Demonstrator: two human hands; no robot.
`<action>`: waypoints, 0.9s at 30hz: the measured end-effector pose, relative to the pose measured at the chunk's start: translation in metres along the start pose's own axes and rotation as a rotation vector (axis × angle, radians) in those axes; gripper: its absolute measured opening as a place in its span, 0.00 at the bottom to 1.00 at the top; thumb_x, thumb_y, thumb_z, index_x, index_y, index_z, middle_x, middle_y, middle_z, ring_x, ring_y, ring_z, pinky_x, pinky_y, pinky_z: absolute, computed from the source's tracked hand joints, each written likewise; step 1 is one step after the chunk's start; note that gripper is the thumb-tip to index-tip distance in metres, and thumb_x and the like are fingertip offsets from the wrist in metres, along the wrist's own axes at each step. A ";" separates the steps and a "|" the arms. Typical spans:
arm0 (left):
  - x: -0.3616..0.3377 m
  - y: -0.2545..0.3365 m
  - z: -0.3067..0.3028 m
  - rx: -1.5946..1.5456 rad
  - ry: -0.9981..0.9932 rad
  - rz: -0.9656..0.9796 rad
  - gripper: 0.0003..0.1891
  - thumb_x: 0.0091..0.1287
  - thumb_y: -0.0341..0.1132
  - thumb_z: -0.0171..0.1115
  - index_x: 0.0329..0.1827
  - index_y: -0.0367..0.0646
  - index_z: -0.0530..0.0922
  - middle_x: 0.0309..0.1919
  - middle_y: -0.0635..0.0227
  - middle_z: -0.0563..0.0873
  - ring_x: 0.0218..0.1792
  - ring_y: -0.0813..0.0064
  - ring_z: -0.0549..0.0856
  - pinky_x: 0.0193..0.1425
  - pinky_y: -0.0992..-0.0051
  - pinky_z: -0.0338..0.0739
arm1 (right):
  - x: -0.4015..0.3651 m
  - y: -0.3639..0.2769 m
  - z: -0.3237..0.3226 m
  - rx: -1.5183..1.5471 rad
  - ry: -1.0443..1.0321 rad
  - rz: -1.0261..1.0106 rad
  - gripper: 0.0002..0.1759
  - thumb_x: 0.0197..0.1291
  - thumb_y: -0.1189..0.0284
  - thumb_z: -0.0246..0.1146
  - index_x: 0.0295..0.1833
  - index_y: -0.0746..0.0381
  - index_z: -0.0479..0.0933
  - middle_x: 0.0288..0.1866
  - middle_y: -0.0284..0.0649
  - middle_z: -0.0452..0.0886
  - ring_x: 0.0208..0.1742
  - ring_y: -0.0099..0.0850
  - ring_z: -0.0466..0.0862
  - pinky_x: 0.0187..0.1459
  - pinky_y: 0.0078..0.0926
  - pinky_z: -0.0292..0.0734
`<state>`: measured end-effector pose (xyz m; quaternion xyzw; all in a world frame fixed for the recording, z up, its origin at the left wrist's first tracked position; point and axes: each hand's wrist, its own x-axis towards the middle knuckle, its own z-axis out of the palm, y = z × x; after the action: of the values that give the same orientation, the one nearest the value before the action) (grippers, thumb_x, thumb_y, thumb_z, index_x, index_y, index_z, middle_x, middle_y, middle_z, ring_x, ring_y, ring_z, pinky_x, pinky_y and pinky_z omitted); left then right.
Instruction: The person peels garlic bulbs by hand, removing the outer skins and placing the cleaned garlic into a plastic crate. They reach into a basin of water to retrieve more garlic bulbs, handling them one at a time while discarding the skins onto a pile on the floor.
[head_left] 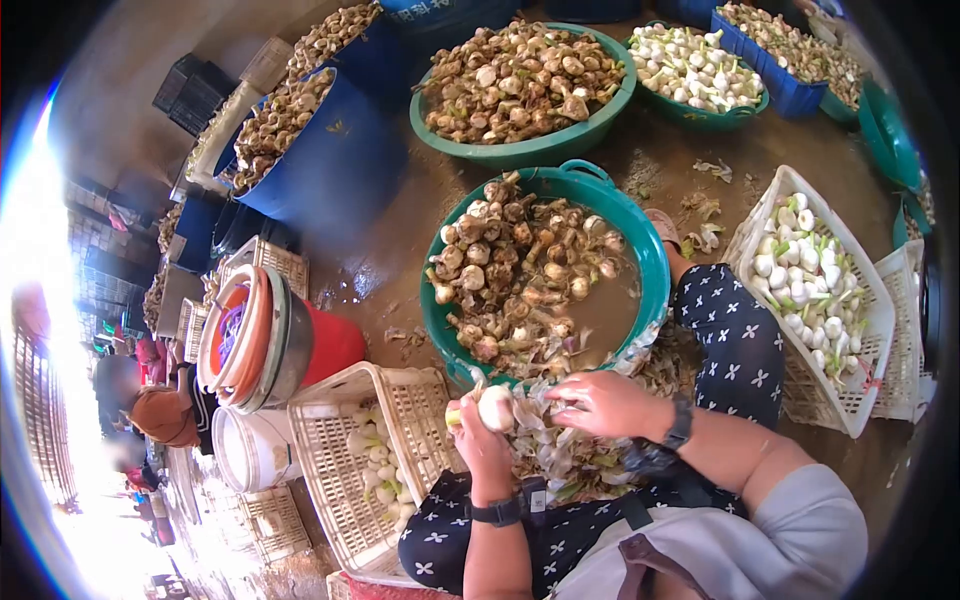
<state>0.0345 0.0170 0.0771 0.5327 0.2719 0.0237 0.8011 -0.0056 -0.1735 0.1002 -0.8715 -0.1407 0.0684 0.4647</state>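
Observation:
My left hand (482,446) is closed around a garlic bulb (496,409), whose white, cleaned side faces up. To its right, my right hand (612,403) is apart from the bulb, its fingers loosely stretched and nothing visible in them. Below both hands, a heap of papery garlic skins (560,447) lies over my lap. Just beyond my hands stands a green tub (655,262) with unpeeled, soil-stained garlic bulbs (505,240) and some murky water. A white crate (310,425) at my left holds cleaned garlic (378,462).
Another white crate (870,300) with cleaned garlic stands at right. Farther back are a wide green basin (425,130) of dirty bulbs, a green basket (700,118) of white ones and blue barrels (340,150). Stacked basins and a red bucket (335,342) stand left. A person (160,410) sits farther left.

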 end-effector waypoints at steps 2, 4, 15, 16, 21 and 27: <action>-0.008 0.006 -0.001 0.292 -0.333 0.187 0.09 0.69 0.38 0.49 0.38 0.41 0.72 0.36 0.65 0.78 0.36 0.79 0.78 0.40 0.79 0.74 | 0.020 -0.003 0.011 0.233 0.248 -0.100 0.19 0.56 0.63 0.61 0.52 0.60 0.76 0.44 0.45 0.79 0.43 0.41 0.79 0.45 0.33 0.74; -0.007 0.007 -0.003 0.347 -0.368 0.231 0.08 0.68 0.35 0.49 0.35 0.39 0.72 0.36 0.64 0.78 0.36 0.79 0.77 0.40 0.79 0.73 | 0.031 -0.004 0.013 0.279 0.205 -0.196 0.17 0.56 0.65 0.61 0.50 0.60 0.77 0.43 0.44 0.79 0.43 0.40 0.79 0.46 0.32 0.74; -0.006 -0.007 -0.015 0.393 -0.637 0.230 0.06 0.65 0.32 0.52 0.36 0.38 0.70 0.31 0.62 0.78 0.30 0.67 0.79 0.32 0.71 0.74 | 0.033 -0.004 0.006 0.114 -0.074 -0.521 0.09 0.58 0.69 0.57 0.34 0.65 0.71 0.36 0.43 0.74 0.41 0.43 0.72 0.45 0.38 0.68; -0.009 -0.012 -0.017 0.393 -0.633 0.233 0.06 0.65 0.32 0.52 0.36 0.38 0.70 0.31 0.62 0.78 0.30 0.67 0.79 0.32 0.71 0.74 | 0.028 -0.003 0.008 0.116 -0.076 -0.525 0.09 0.58 0.69 0.57 0.34 0.65 0.71 0.36 0.43 0.74 0.41 0.43 0.72 0.45 0.38 0.68; 0.004 -0.018 -0.015 -0.307 -0.169 -0.505 0.08 0.66 0.39 0.52 0.36 0.45 0.74 0.29 0.67 0.81 0.31 0.69 0.81 0.35 0.70 0.78 | -0.011 -0.011 0.002 0.125 -0.101 -0.423 0.08 0.59 0.69 0.56 0.35 0.63 0.71 0.34 0.42 0.73 0.40 0.41 0.72 0.45 0.37 0.69; 0.003 0.005 -0.007 -0.028 -0.075 -0.062 0.12 0.67 0.41 0.52 0.42 0.41 0.74 0.36 0.67 0.80 0.37 0.70 0.81 0.40 0.74 0.78 | -0.037 0.023 0.039 -0.348 -0.441 -0.019 0.10 0.59 0.67 0.56 0.40 0.62 0.73 0.37 0.41 0.76 0.42 0.41 0.78 0.42 0.37 0.75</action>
<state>0.0348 0.0260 0.0784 0.5132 0.2576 -0.0173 0.8185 -0.0462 -0.1666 0.0588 -0.9010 -0.2561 0.2269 0.2666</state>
